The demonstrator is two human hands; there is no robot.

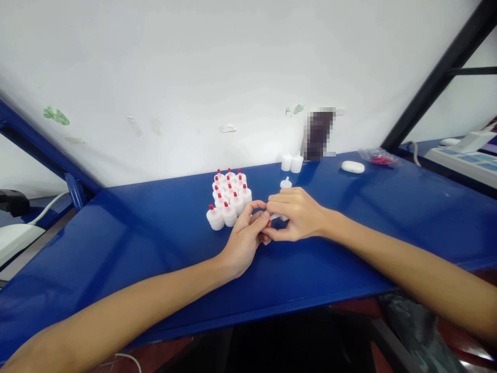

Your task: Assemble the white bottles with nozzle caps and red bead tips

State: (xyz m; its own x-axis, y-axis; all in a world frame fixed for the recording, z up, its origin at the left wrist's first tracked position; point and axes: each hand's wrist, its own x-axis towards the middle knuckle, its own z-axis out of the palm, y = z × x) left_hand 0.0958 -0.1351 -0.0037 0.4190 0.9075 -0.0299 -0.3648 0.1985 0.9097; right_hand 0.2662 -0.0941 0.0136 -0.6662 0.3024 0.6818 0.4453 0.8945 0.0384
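My left hand (pixel 244 235) is closed, pinching a small red cap (pixel 268 224) between thumb and fingers. My right hand (pixel 297 215) is closed around a white nozzle-tipped bottle (pixel 284 217), its narrow tip pointing left and meeting the red cap. Most of this bottle is hidden by the fingers. Just behind my right hand stands a white bottle with a bare nozzle (pixel 286 183). Left of my hands, several white bottles with red-capped nozzles (pixel 229 213) stand upright in a close group.
Two white bottles (pixel 296 165) stand at the back near the wall. A white oval case (pixel 353 167) and a clear plastic bag with red pieces (pixel 380 157) lie at the back right of the blue table (pixel 155 233). Metal frame posts flank the table.
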